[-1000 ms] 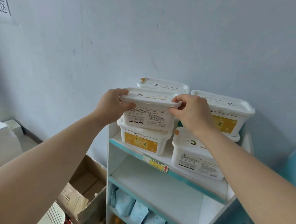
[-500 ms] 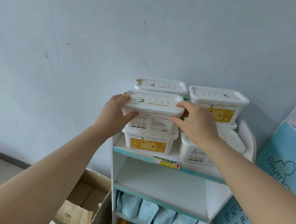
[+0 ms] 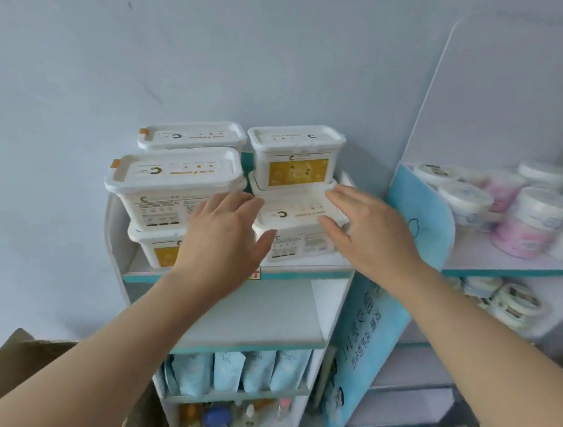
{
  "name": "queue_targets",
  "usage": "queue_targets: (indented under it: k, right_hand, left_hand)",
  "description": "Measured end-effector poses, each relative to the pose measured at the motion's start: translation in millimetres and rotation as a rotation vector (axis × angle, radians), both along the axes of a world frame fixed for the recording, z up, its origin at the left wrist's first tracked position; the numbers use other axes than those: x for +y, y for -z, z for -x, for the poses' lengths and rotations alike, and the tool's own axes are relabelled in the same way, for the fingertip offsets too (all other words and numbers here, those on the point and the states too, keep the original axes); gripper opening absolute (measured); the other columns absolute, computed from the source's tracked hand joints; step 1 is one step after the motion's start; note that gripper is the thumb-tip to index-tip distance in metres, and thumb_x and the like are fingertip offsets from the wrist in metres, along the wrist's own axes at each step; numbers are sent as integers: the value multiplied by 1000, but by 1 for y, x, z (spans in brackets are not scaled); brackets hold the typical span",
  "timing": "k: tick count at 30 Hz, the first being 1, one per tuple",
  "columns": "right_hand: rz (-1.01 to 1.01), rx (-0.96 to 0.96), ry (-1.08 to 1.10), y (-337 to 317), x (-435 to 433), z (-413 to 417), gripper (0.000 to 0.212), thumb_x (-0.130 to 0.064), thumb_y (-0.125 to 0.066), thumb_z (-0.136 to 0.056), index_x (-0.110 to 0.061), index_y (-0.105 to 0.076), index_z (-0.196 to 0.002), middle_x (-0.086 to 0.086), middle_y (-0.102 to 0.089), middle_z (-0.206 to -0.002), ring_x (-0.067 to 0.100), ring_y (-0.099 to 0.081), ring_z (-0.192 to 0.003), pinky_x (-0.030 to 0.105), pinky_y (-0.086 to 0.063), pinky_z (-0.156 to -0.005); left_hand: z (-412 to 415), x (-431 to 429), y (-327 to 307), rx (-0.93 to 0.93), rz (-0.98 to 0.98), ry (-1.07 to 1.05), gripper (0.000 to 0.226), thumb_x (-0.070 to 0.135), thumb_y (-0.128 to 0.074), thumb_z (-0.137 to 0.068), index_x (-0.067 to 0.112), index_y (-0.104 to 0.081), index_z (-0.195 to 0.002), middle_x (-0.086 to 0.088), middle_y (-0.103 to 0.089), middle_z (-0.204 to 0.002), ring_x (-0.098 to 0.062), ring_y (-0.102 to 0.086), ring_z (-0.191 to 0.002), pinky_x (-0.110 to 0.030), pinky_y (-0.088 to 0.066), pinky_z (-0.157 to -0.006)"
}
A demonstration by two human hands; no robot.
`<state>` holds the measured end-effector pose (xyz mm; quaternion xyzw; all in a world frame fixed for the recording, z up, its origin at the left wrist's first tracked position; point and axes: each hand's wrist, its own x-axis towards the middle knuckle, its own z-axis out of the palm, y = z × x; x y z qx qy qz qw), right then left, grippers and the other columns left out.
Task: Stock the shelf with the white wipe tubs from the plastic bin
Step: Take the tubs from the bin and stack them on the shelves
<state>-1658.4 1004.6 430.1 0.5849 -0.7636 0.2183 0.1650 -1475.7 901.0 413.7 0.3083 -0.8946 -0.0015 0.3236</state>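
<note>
Both hands empty, fingers spread. Left hand (image 3: pixel 222 238) in front of the stacked front-left tub (image 3: pixel 173 182); right hand (image 3: pixel 370 235) at the front-right tub (image 3: pixel 299 215). Tubs sit on the top shelf (image 3: pixel 302 273). Judgement: placing step finished; next, fetch another tub from the bin, which is out of view.
</note>
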Motion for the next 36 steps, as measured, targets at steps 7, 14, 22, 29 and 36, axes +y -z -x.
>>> queue_targets:
  k: [7, 14, 22, 29, 36]
  right_hand:
    - [-58, -70, 241, 41, 139, 92, 43, -34, -59, -91, -13, -58, -128, 3, -58, -133, 24, -54, -121, 37, -46, -94]
    - [-172, -144, 456, 86, 292, 204, 44, -33, -59, -91, -13, -58, -129, 6, -57, -135, 22, -53, -123, 33, -43, -99]
    - [-305, -348, 668, 161, 420, 307, 37, -33, -56, -91, -7, -62, -118, 9, -64, -121, 29, -58, -111, 41, -48, -89]
    - [-412, -530, 798, 234, 475, 393, 41, -36, -54, -92, -18, -56, -129, 3, -62, -124, 24, -58, -108, 28, -42, -84]
    - [-495, -662, 868, 306, 499, 471, 37, -32, -53, -94, -16, -55, -127, 7, -63, -116, 27, -59, -102, 36, -48, -83]
  left_hand:
    - [119, 90, 37, -94, -23, 271, 38, 37, -64, -81, 9, -69, -107, -9, -70, -104, -34, -64, -94, -42, -50, -83]
    - [253, 194, 94, -212, -139, 433, 39, 41, -57, -78, 10, -71, -97, -7, -70, -90, -34, -65, -81, -39, -52, -72]
    - [380, 290, 176, -420, -361, 542, 42, 39, -54, -92, 14, -58, -125, -7, -61, -122, -28, -53, -112, -38, -45, -93]
    - [477, 339, 252, -637, -391, 592, 40, 48, -43, -94, 21, -56, -121, 0, -62, -118, -22, -56, -107, -37, -47, -90]
    - [565, 385, 319, -821, -514, 644, 44, 49, -39, -97, 22, -51, -130, -1, -58, -125, -17, -55, -112, -32, -45, -91]
